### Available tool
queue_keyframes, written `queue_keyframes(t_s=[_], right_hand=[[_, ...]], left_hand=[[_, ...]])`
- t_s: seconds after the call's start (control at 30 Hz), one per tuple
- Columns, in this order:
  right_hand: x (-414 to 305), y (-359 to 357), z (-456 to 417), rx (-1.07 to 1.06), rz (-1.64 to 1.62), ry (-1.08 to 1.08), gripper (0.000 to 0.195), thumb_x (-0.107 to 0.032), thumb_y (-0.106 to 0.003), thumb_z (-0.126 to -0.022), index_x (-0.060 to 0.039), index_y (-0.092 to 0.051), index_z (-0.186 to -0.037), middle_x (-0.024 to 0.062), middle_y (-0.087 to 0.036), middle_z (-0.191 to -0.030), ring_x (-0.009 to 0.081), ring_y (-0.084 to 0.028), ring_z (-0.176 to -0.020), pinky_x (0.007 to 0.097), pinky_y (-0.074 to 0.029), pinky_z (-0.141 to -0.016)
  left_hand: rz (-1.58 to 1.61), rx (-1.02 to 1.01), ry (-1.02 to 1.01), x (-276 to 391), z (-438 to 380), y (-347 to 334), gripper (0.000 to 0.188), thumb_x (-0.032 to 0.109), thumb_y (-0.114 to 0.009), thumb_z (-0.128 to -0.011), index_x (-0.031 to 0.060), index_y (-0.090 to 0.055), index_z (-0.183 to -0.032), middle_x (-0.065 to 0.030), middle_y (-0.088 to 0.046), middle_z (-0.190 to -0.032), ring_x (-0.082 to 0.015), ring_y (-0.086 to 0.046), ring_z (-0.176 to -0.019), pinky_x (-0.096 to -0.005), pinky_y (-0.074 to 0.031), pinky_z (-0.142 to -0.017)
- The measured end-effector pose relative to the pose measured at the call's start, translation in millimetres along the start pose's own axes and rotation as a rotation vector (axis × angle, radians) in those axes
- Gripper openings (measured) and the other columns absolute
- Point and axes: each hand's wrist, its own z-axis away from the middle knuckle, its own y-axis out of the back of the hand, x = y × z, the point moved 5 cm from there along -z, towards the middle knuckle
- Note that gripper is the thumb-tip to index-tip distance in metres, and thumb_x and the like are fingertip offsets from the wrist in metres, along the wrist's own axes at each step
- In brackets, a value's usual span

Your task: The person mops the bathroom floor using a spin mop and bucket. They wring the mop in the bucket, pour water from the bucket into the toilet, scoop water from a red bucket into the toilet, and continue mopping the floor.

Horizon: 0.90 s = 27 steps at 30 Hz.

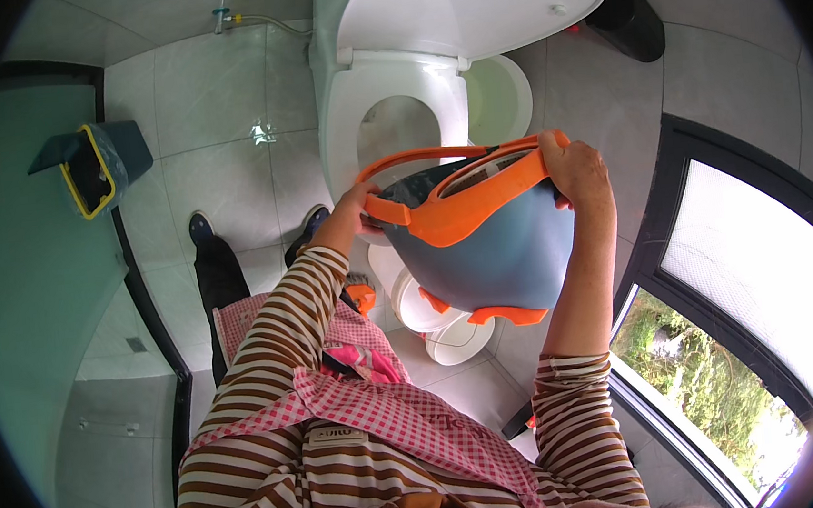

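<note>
A blue-grey plastic mop bucket with orange trim is held up, tilted, in front of the toilet. My left hand grips its orange rim on the left. On the other side my right hand is closed around the orange rim at the upper right. A round spin basket shows partly under the trim, and an orange carrying handle lies along the far side. Just beyond, the white toilet stands with its lid raised and its seat down. The bucket's far edge overlaps the front of the bowl; its contents are hidden.
Two white buckets stand on the tiles below the held bucket. A pale green tub sits right of the toilet. At left is a waste bin with a yellow rim, beside a glass door. A dark-framed window is at right.
</note>
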Motion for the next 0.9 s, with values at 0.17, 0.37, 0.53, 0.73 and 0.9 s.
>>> queue_keyframes(t_s=[0.17, 0.37, 0.53, 0.73, 0.9], right_hand=[[1, -1, 0, 0.017, -0.022, 0.016, 0.059, -0.05, -0.035, -0.084, -0.0038, -0.07, -0.091, 0.0102, -0.064, -0.065, 0.0215, -0.063, -0.048, 0.0329, -0.053, -0.069], [34, -10, 12, 0.054, -0.088, 0.04, 0.067, -0.053, -0.035, -0.086, 0.0038, -0.068, -0.073, 0.0166, -0.06, -0.056, 0.0254, -0.062, -0.047, 0.0355, -0.053, -0.067], [113, -34, 37, 0.12, -0.251, 0.029, 0.065, -0.05, -0.043, -0.089, 0.0085, -0.062, -0.068, 0.0178, -0.058, -0.052, 0.0258, -0.061, -0.044, 0.0359, -0.052, -0.056], [175, -65, 78, 0.118, -0.526, -0.075, 0.049, -0.038, -0.055, -0.088, 0.0106, -0.053, -0.082, 0.0152, -0.057, -0.054, 0.0229, -0.06, -0.044, 0.0314, -0.046, -0.036], [226, -103, 101, 0.128, -0.642, -0.164, 0.045, -0.035, -0.061, -0.084, 0.0098, -0.053, -0.085, 0.0167, -0.06, -0.068, 0.0211, -0.062, -0.05, 0.0319, -0.051, -0.039]], left_hand=[[-0.013, -0.009, -0.007, 0, 0, -1, 0.048, 0.035, -0.062, -0.077, 0.0018, -0.052, -0.109, -0.0219, -0.062, -0.105, -0.041, -0.062, -0.095, -0.0573, -0.048, -0.089], [0.038, -0.007, -0.013, -14, 6, -4, 0.044, 0.026, -0.062, -0.081, -0.0021, -0.051, -0.114, -0.0212, -0.061, -0.1, -0.0418, -0.063, -0.091, -0.0563, -0.052, -0.079], [-0.115, 0.095, -0.13, -39, 3, -7, 0.024, 0.006, -0.068, -0.075, -0.0066, -0.059, -0.093, -0.018, -0.062, -0.083, -0.034, -0.065, -0.069, -0.0449, -0.058, -0.059], [-0.204, 0.202, -0.19, -80, -35, -7, 0.02, 0.0, -0.071, -0.068, -0.0066, -0.062, -0.084, -0.017, -0.063, -0.078, -0.031, -0.064, -0.062, -0.0405, -0.054, -0.049], [-0.386, 0.253, -0.265, -95, -25, -11, 0.024, 0.0, -0.066, -0.066, -0.0069, -0.062, -0.088, -0.021, -0.064, -0.082, -0.0357, -0.065, -0.07, -0.0408, -0.055, -0.057]])
